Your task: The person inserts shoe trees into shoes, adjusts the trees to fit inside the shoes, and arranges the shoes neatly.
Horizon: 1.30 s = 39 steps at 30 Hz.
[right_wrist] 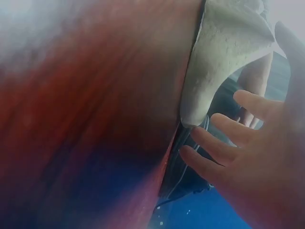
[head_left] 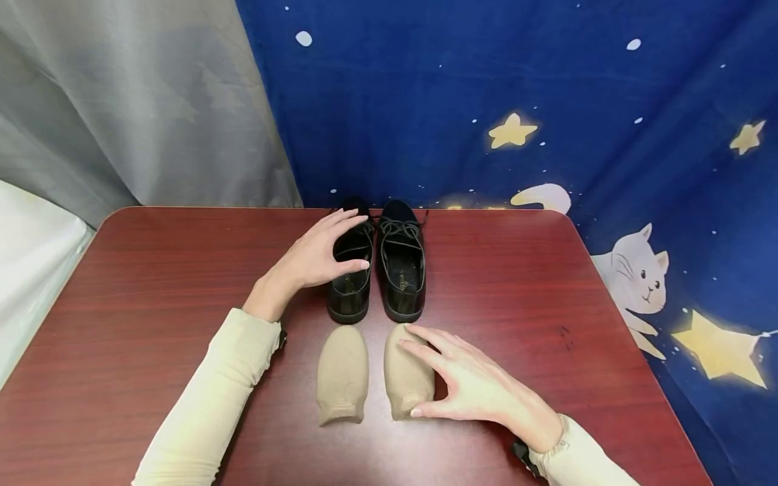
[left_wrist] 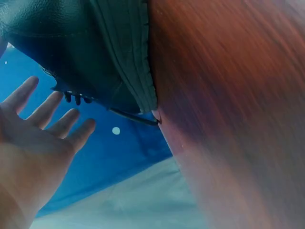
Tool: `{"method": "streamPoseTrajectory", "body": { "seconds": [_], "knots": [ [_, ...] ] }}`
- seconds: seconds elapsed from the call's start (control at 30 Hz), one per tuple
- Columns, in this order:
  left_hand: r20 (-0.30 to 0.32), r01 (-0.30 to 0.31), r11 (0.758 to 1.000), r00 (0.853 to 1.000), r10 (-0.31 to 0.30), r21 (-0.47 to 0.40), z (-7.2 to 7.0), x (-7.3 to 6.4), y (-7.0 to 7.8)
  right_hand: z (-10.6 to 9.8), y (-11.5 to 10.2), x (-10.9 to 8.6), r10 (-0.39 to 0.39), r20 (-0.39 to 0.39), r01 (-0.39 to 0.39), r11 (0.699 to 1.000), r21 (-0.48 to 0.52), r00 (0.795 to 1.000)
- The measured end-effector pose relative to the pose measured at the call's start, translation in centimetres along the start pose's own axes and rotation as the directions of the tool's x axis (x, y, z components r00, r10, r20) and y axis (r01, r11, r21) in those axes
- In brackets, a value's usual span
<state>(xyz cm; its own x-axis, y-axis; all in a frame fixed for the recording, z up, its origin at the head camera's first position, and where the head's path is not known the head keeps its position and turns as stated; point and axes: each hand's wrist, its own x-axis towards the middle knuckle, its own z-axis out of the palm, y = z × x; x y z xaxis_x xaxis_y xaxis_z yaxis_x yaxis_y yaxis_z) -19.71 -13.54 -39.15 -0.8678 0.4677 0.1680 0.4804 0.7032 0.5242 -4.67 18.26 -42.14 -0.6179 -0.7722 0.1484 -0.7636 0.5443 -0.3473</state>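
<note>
Two black lace-up shoes (head_left: pixel 401 297) stand side by side at the table's far edge, toes pointing away. Over the left shoe (head_left: pixel 348 307) hovers my left hand (head_left: pixel 313 255), fingers spread and thumb across its opening. In the left wrist view those fingers reach beside the dark shoe's side (left_wrist: pixel 81 52), with nothing gripped. Nearer me lie two beige shoe-shaped inserts, the left one (head_left: pixel 342 371) untouched. My right hand (head_left: pixel 471 381) arches over the right insert (head_left: pixel 401 374), its fingers extended at the front and thumb at the heel end. The right wrist view shows fingertips right beside the insert (right_wrist: pixel 224 43).
A reddish-brown wooden table (head_left: pixel 516 283) with rounded corners carries everything. Behind it hang a blue curtain (head_left: pixel 413 101) with stars and cats and a grey curtain (head_left: pixel 170 101). White cloth (head_left: pixel 36 256) shows at the left side.
</note>
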Motion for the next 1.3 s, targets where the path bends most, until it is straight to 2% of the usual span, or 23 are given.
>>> {"method": "streamPoseTrajectory", "body": {
  "seconds": [0.17, 0.33, 0.6, 0.73, 0.93, 1.1, 1.3],
  "knots": [
    [-0.011, 0.0, 1.0, 1.0, 0.0, -0.008, 0.0, 0.2, 0.2, 0.2, -0.1, 0.1, -0.036, -0.003, 0.036, 0.999, -0.012, 0.999],
    [-0.034, -0.027, 1.0, 0.999, 0.027, -0.002, 0.0, 0.7, 0.5, 0.2, 0.0, 0.3, -0.068, -0.007, 0.067, 0.998, -0.011, 0.998],
    [-0.029, -0.067, 0.998, 0.997, 0.067, -0.017, 1.2, 1.8, 0.8, 0.3, 0.0, -0.4, -0.085, -0.02, 0.085, 0.996, 0.006, 0.996],
    [-0.033, -0.073, 0.997, 0.997, 0.072, -0.01, 1.2, 1.9, 0.8, 0.3, 0.1, -0.3, -0.083, -0.026, 0.083, 0.997, 0.0, 0.996],
    [-0.044, -0.078, 0.997, 0.996, 0.078, -0.001, 0.9, 1.6, 0.3, 0.4, 0.1, 0.2, -0.124, -0.007, 0.124, 0.992, -0.008, 0.992],
    [-0.037, -0.099, 0.995, 0.994, 0.099, 0.005, 1.0, 1.9, 0.5, 0.4, 0.0, 0.0, -0.095, 0.034, 0.095, 0.995, 0.003, 0.995],
    [-0.038, -0.089, 0.996, 0.995, 0.089, 0.004, 1.0, 2.3, 0.7, 0.4, -0.1, 0.0, -0.105, 0.023, 0.104, 0.994, 0.018, 0.994]
  ]
}}
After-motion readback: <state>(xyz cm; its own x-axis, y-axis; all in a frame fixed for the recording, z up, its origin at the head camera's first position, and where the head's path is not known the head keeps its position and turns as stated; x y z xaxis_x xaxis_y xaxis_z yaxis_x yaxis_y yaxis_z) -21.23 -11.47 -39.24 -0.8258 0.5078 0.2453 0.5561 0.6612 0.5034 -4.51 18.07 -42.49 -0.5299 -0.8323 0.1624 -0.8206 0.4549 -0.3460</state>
